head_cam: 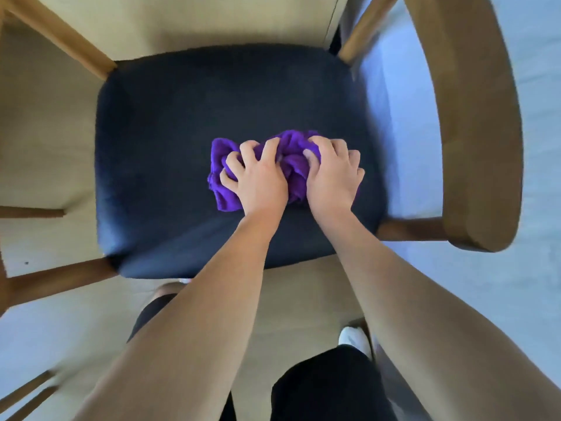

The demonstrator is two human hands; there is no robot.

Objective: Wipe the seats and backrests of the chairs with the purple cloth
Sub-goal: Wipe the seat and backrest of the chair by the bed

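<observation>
Soft, even daylight with a bluish floor [473, 314] cast, slight overall blur, wide-angle bending at the edges.

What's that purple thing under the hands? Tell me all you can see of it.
It is a bright purple cloth of soft-looking fabric, bunched into a crumpled wad with deep folds. It lies near the middle of the dark padded chair seat. The left hand and right hand grip it side by side, fingers curled into its folds.
</observation>
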